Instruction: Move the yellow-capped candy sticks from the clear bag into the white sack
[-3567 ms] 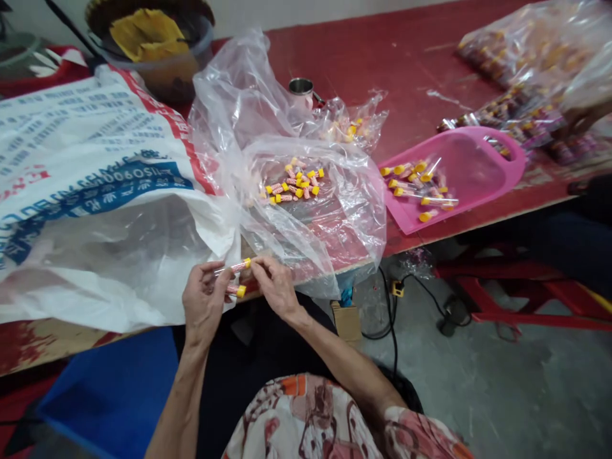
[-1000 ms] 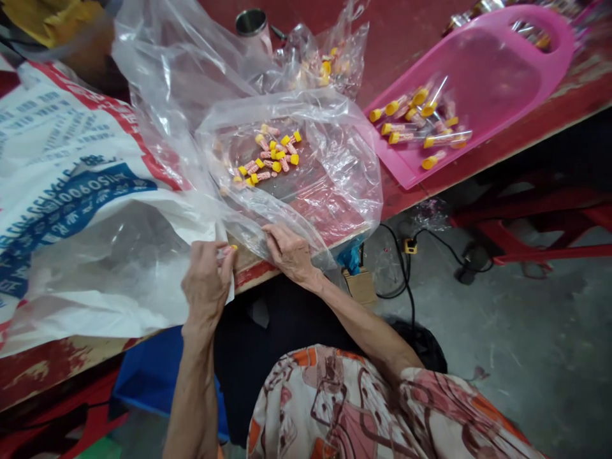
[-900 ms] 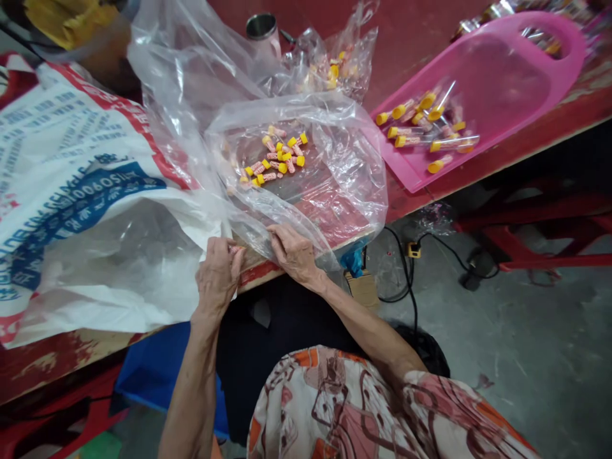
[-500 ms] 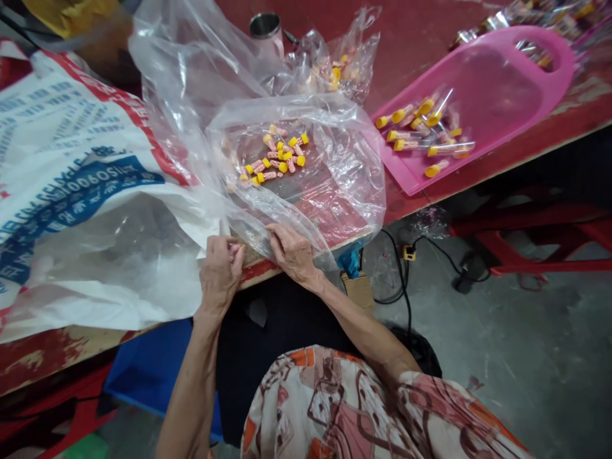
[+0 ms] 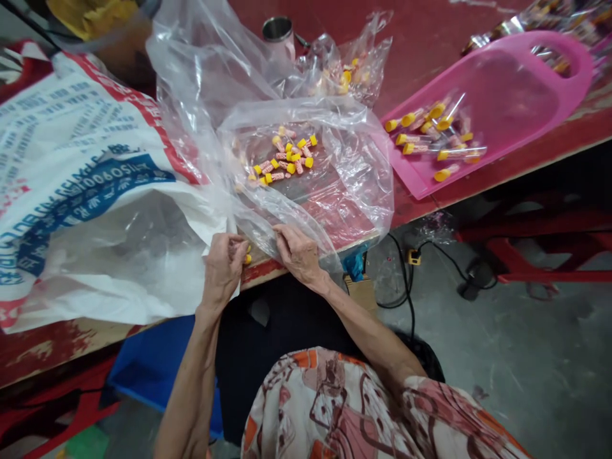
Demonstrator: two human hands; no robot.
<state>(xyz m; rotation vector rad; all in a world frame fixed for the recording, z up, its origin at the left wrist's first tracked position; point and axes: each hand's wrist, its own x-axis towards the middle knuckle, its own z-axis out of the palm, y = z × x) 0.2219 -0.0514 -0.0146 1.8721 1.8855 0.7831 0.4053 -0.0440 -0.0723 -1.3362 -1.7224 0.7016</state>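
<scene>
My left hand [image 5: 224, 264] is closed at the table's front edge, beside the mouth of the white woven sack [image 5: 129, 290]. Yellow caps [image 5: 247, 255] poke out from its fingers, so it holds small yellow-capped tubes; their bodies are mostly hidden. The fingers of my right hand [image 5: 297, 252] pinch the near rim of a clear plastic bag [image 5: 363, 185]. Inside that bag lie several small tubes [image 5: 287, 153] with pink-and-white filling and yellow caps. The sack's opening shows a clear plastic lining.
To the right, a pink scoop tray [image 5: 502, 95] holds several clear yellow-capped tubes [image 5: 430, 127]. Behind the bag stand a metal-lined mug [image 5: 278, 35] and another clear bag [image 5: 354, 73] of yellow-capped pieces. A blue bin [image 5: 148, 363] sits below the table; black cables [image 5: 406, 287] hang at right.
Yellow caps now show at my left hand's fingertips. My right hand stays on the bag's rim. The whole view has shifted slightly.
</scene>
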